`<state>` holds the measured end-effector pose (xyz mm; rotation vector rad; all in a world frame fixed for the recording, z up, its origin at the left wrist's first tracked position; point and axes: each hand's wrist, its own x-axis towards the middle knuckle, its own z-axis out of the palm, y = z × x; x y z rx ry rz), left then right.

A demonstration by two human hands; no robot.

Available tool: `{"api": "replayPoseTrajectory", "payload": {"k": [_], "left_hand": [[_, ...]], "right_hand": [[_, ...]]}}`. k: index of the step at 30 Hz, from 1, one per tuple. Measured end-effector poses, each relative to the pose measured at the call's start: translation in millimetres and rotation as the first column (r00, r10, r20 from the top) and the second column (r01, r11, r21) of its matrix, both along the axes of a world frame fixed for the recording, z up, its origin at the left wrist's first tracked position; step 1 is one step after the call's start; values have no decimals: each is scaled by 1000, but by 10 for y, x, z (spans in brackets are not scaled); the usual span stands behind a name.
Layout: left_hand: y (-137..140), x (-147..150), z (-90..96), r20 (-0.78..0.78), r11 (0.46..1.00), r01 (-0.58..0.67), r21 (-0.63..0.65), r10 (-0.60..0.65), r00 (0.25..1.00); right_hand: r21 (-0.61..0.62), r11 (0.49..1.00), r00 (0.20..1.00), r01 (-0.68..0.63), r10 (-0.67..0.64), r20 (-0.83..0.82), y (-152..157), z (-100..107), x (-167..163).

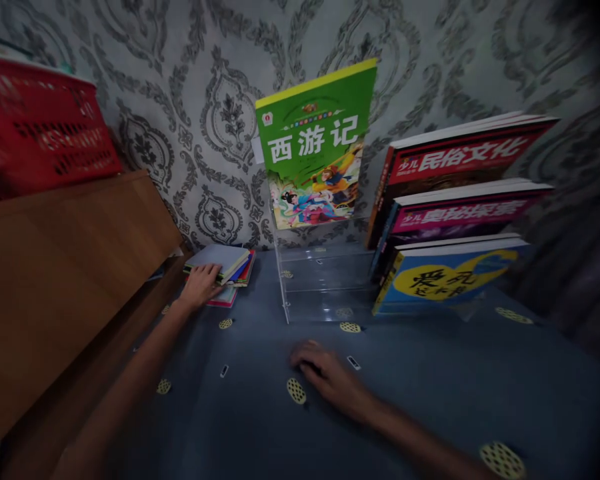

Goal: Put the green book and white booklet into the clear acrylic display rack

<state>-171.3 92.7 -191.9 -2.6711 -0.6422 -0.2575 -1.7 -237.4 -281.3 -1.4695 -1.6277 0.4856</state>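
So the left hand [201, 283] is stretched way out to the far left corner, sitting on a little stack of thin books [224, 268] that lies flat on the worktop [430, 373], right up against the wooden cabinet [65, 267]. Fingers are draped over the near edge of the top book, a grey-blue one, curled a bit but not clamped shut on it. Looks to me like it's just getting a hold, not lifting yet.

The right hand [325, 375] is flat on the blue patterned cloth in the middle, palm down, fingers relaxed and holding nothing. Seems to be just bracing.

Behind that there's a clear acrylic stand [325, 280] with a green picture book [314, 147] propped upright in the top tier, and the lower tiers look bare. To the right, three more books [455, 213] are stepped up in another rack, covers facing out. A red basket [40, 133] sits on top of the cabinet.

My read: this is the picking-up step for the next book off the pile. The next move would need the fingers to get under that top cover only, without dragging the whole stack along, since the books are thin and slippery-looking.
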Motion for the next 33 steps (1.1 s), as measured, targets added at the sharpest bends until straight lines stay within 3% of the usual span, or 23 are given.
{"api": "replayPoseTrajectory", "payload": {"k": [5, 8, 14, 26, 30, 33], "left_hand": [[-24, 9, 65, 67, 979, -73, -192, 87, 994], [-75, 70, 42, 115, 965, -118, -234, 148, 982], [-243, 138, 25, 120, 972, -154, -175, 177, 977], [-559, -83, -9, 105, 998, -44, -44, 49, 993], [-738, -292, -135, 87, 1000, -6, 18, 5, 996], [-881, -485, -354, 82, 998, 6, 69, -12, 997]], "right_hand": [[-9, 1000, 1000, 2, -2, 11, 17, -33, 7], [-4, 1000, 1000, 16, -16, 10, 25, -50, 7], [-20, 999, 999, 29, -28, 31, 19, 16, -14], [-34, 998, 994, 55, -52, 100, 4, 53, -43], [-11, 998, 992, 56, -55, 117, 8, 52, -61], [-1, 998, 990, 61, -61, 127, 1, 60, -70]]}}
